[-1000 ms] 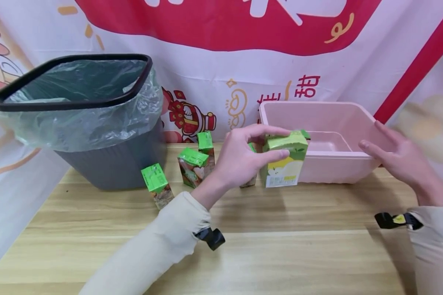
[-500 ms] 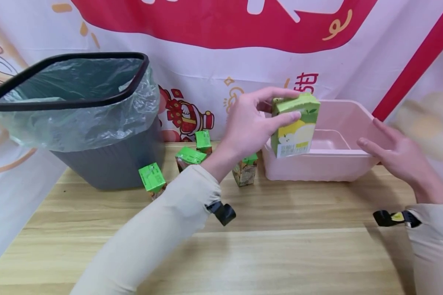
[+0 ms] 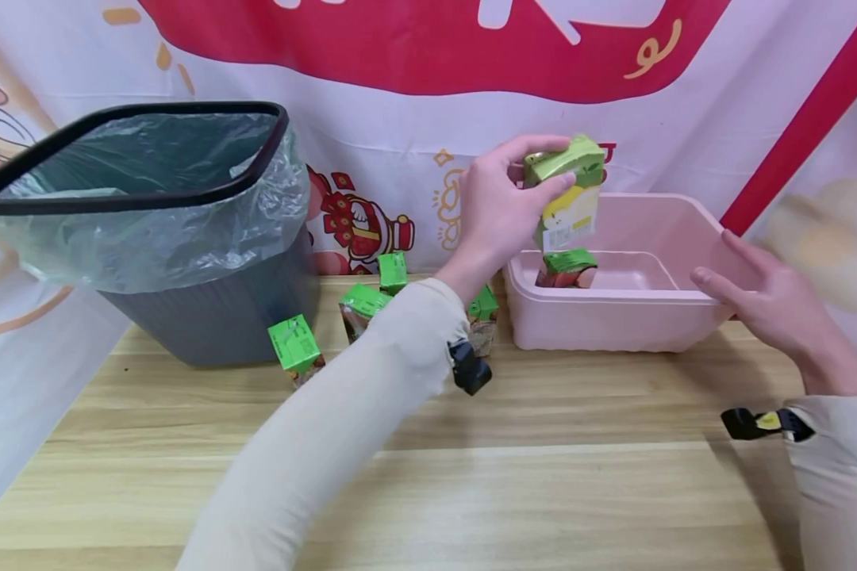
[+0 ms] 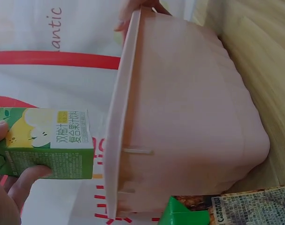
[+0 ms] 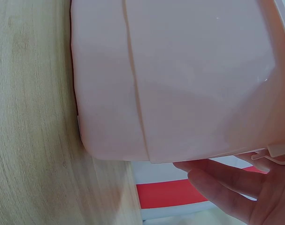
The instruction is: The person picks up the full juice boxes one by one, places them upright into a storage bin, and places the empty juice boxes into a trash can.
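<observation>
A green-and-yellow juice carton [image 3: 570,190] is gripped by my left hand [image 3: 503,194], thumb on the near face and fingers behind its top. It hangs upright above the left end of a pink plastic bin [image 3: 621,321]. In the left wrist view, the juice carton [image 4: 48,140] is beyond the rim, apart from it. My right hand [image 3: 782,305] holds the bin's right end, its thumb over the rim and its fingers [image 5: 222,180] along the outside. Inside the bin, at its left, sits a red-brown carton with a green top [image 3: 570,268].
Several brown cartons with green tops stand on the wooden table [image 3: 543,492], among them one at the left [image 3: 296,349] and one against the bin [image 3: 482,313]. A grey trash can [image 3: 236,317] with a plastic liner stands at the left. A printed cloth [image 3: 400,135] hangs behind.
My left hand has raised the juice carton from in front of the bin to above it. The red-brown carton inside has come into view. My right hand stays on the bin.
</observation>
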A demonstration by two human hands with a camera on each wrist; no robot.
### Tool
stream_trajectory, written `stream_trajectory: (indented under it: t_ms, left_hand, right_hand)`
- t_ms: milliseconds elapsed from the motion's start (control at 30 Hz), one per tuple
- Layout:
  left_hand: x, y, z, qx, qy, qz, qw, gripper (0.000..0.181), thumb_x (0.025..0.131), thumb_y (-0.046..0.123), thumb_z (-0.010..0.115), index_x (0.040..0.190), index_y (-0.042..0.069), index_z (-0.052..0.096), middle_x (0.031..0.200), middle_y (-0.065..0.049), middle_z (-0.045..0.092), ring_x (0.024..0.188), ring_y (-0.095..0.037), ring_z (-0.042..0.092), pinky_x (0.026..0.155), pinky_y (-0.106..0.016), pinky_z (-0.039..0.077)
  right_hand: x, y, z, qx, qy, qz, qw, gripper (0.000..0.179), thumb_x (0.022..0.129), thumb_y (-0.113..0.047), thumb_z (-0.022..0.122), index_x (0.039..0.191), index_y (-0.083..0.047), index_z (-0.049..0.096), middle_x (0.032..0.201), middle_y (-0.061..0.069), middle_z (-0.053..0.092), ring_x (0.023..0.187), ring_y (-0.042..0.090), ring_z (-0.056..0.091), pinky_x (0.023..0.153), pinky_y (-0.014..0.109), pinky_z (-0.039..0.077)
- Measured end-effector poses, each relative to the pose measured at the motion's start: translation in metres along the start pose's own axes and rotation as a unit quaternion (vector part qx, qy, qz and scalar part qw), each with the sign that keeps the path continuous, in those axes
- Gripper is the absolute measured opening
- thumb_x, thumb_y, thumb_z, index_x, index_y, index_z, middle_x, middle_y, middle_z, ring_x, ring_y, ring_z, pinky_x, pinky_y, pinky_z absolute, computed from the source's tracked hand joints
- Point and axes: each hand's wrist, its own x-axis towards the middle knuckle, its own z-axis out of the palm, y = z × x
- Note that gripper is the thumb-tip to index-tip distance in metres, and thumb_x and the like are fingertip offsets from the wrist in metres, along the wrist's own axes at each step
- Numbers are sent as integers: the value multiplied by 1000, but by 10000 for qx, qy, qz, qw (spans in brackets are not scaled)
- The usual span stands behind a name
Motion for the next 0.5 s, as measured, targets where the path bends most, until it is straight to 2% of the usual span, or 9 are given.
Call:
stream_trajectory:
  t_ms: [67,300,500]
  left_hand:
    - [4,-5,4,-34,93,-17,9999,35,93,14,83,127,18,78,121,-1,77,92,-9,71,80,-15,59]
    - [16,-23,16,93,263,-164,9995,34,95,14,80,128,20,77,131,1,75,106,-8,72,88,-13,58]
    - [23,-39,25,505,382,-352,9974,32,95,16,80,126,22,78,133,4,73,112,-7,70,91,-14,58]
  right_hand:
    - [0,0,0,10,-8,1,10000,91,101,-63,56,171,-31,6,177,23,14,153,54,24,111,74,30]
    - [0,0,0,39,17,-49,10000,91,101,-61,56,171,-29,7,178,23,12,155,57,21,111,78,29]
    - [0,0,1,44,21,9,10000,92,101,-62,56,171,-31,6,177,25,12,150,56,24,110,77,30]
